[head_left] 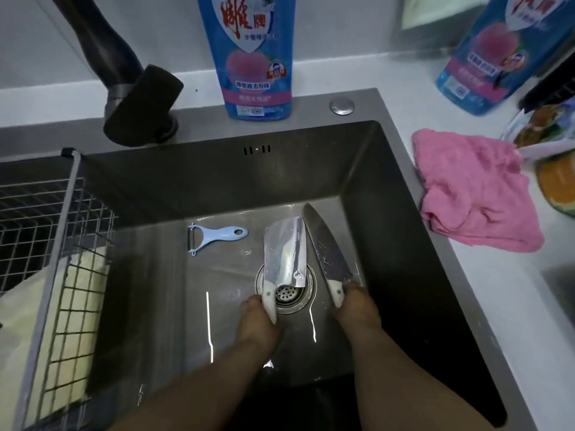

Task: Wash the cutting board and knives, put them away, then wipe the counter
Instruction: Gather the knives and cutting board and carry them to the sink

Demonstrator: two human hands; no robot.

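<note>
Over the sink drain (287, 295), the left hand (256, 318) grips the cleaver (284, 251) and the right hand (357, 309) the long knife (326, 247). Washing seems early; storing and wiping the worktop (485, 275) remain.

Not much to report on the person really, just two bare forearms coming in from the bottom edge, no sleeves anywhere in view, so whatever's worn up top ends above where the shot cuts off. No watch, no bracelet, no gloves. The left hand (259, 318) and the right hand (357, 309) are both bare too, and I can't spot any rings, though the fingers are a bit blurry and dim down there.
</note>
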